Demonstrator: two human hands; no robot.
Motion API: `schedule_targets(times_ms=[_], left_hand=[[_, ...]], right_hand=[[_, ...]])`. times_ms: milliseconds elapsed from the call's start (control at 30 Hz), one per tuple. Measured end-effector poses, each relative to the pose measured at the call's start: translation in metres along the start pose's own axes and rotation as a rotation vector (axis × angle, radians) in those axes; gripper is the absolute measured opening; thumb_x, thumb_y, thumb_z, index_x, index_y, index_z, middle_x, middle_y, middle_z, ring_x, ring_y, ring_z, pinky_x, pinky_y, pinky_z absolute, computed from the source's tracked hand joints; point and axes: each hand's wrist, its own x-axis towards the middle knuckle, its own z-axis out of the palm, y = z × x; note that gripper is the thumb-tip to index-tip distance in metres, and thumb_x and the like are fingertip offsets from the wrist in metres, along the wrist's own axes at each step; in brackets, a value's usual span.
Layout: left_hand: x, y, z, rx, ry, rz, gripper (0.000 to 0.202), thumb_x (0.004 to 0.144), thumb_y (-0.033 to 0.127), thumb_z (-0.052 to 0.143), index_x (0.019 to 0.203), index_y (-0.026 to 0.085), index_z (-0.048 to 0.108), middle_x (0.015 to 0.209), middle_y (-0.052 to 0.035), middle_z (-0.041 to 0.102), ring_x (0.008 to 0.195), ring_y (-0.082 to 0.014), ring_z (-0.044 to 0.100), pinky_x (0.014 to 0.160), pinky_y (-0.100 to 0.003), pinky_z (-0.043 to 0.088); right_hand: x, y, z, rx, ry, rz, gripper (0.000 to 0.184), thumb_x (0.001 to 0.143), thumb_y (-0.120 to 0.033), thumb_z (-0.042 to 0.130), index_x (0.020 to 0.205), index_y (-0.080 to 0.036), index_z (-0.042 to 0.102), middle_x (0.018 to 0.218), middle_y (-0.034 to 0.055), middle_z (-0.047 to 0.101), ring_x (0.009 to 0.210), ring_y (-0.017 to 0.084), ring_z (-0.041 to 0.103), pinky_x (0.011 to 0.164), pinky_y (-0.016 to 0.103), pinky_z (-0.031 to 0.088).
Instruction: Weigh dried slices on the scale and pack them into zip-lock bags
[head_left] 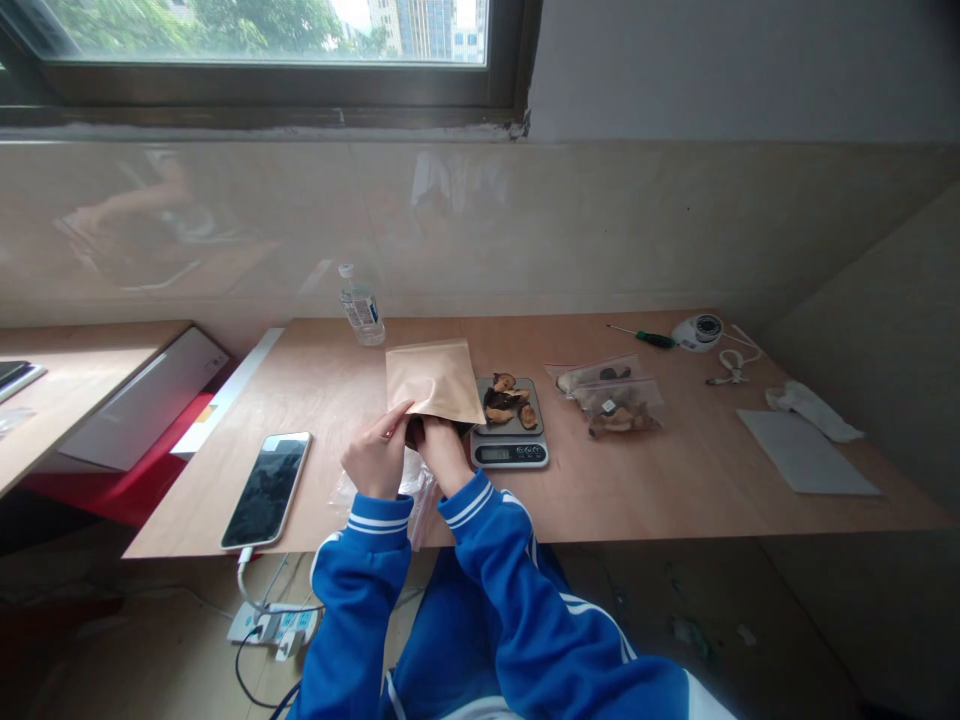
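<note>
Blue sleeves reach over the surface. Fingers of the left hand pinch the bag beside the scale. The right hand is partly inside the bag; I can't tell how its fingers sit.

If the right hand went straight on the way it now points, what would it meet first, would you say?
Most likely the inside of the brown bag, as the right hand reaches into its opening; anything inside that comes sooner is hidden.
</note>
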Motion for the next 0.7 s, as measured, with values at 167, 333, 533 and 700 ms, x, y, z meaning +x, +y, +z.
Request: schedule_targets(times_ms=[167, 333, 533, 700], left_hand=[[0.0, -0.002, 0.002, -0.002, 0.011, 0.017, 0.023, 0.081, 0.033, 0.059, 0.101, 0.035, 0.07, 0.087, 0.0013, 0.072, 0.073, -0.0137, 0.062, 0.057, -0.022, 0.035], [0.001, -0.002, 0.004, -0.005, 0.018, 0.066, 0.023, 0.082, 0.032, 0.058, 0.103, 0.034, 0.069, 0.086, 0.0006, 0.072, 0.074, -0.0133, 0.061, 0.058, -0.022, 0.036], [0.003, -0.004, 0.007, 0.009, 0.008, 0.071, 0.024, 0.083, 0.032, 0.058, 0.104, 0.035, 0.069, 0.083, 0.001, 0.071, 0.074, -0.0133, 0.06, 0.058, -0.022, 0.035], [0.008, -0.005, 0.012, 0.007, -0.008, 0.035, 0.024, 0.083, 0.033, 0.056, 0.103, 0.033, 0.069, 0.087, 0.0003, 0.072, 0.072, -0.0135, 0.059, 0.058, -0.022, 0.035]], right_hand=[[0.001, -0.005, -0.012, -0.014, -0.09, 0.067, 0.016, 0.085, -0.017, 0.052, 0.095, -0.017, 0.065, 0.094, 0.0106, 0.068, 0.087, 0.022, 0.065, 0.076, 0.029, 0.05], [-0.021, -0.012, -0.035, 0.008, -0.057, -0.025, 0.015, 0.084, -0.01, 0.047, 0.086, -0.018, 0.059, 0.083, 0.007, 0.065, 0.081, 0.02, 0.063, 0.073, 0.028, 0.048], [-0.065, 0.01, -0.081, 0.207, 0.086, -0.083, 0.011, 0.085, -0.018, 0.049, 0.095, -0.021, 0.054, 0.089, 0.002, 0.063, 0.082, 0.015, 0.062, 0.078, 0.027, 0.051], [-0.069, 0.06, -0.117, -0.043, 0.162, -0.011, 0.022, 0.085, -0.019, 0.048, 0.105, -0.022, 0.057, 0.094, 0.0045, 0.066, 0.086, 0.018, 0.063, 0.078, 0.032, 0.052]])
